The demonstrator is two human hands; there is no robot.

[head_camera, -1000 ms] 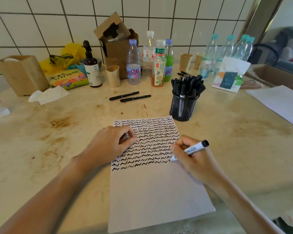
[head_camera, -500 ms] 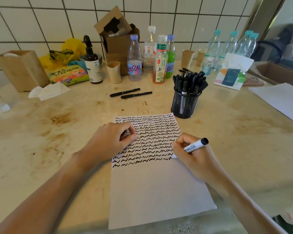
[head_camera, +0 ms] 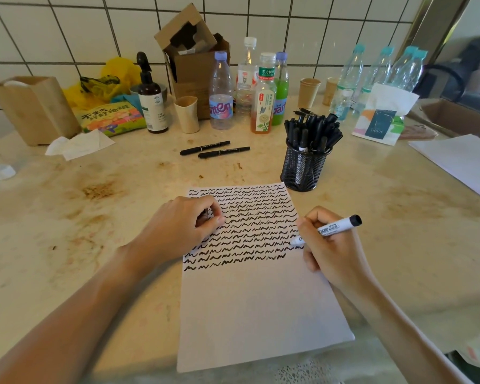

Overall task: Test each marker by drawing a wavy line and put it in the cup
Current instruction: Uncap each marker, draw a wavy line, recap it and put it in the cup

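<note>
A white sheet of paper (head_camera: 261,306) lies in front of me, its upper half filled with rows of black wavy lines. My right hand (head_camera: 333,253) grips a white marker (head_camera: 330,229) with a black end, its tip at the sheet's right edge beside the lower rows. My left hand (head_camera: 178,231) rests on the sheet's upper left, fingers closed on a small dark piece that looks like the marker's cap. A black mesh cup (head_camera: 302,170) full of black markers stands just beyond the sheet's top right corner. Two black markers (head_camera: 215,151) lie loose further back.
Bottles (head_camera: 263,98), paper cups (head_camera: 308,91), a brown pump bottle (head_camera: 151,103), cardboard boxes (head_camera: 197,59) and snack bags line the tiled wall. A tissue pack (head_camera: 380,123) and another white sheet (head_camera: 463,162) sit at the right. A crumpled tissue (head_camera: 78,145) lies at the left.
The view has shifted slightly downward. Both hands keep their places on the sheet, and the marker tip stays at the right end of the lower rows.
</note>
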